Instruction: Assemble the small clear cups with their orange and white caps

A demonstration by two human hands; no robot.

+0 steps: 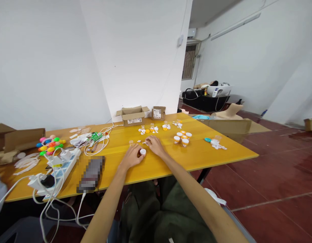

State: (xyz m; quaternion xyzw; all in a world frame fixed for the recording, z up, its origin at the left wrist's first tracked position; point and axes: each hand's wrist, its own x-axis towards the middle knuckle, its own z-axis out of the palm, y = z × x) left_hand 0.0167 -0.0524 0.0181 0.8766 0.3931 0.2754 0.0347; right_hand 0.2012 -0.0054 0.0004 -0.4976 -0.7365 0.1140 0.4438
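My left hand (132, 156) rests on the yellow table with its thumb and fingers curled round a small white round cap (143, 152). Just beyond its fingers stands a small clear cup (131, 142). My right hand (154, 145) reaches in from the right, fingertips bent down and pinched at a small white plastic piece (145, 142); the exact grip is partly hidden. Another small white piece (139, 141) lies to the left of those fingertips. Right of my right hand, several small tubs with white and orange lids (185, 141) stand in a group.
Loose white parts and orange rings (147, 131) lie farther back, before an open cardboard box (134, 116) and a smaller box (158, 113). A teal ring (208, 139) lies at right. At left are a phone (91, 173), a power strip (67, 168), cables and coloured balls (51, 145).
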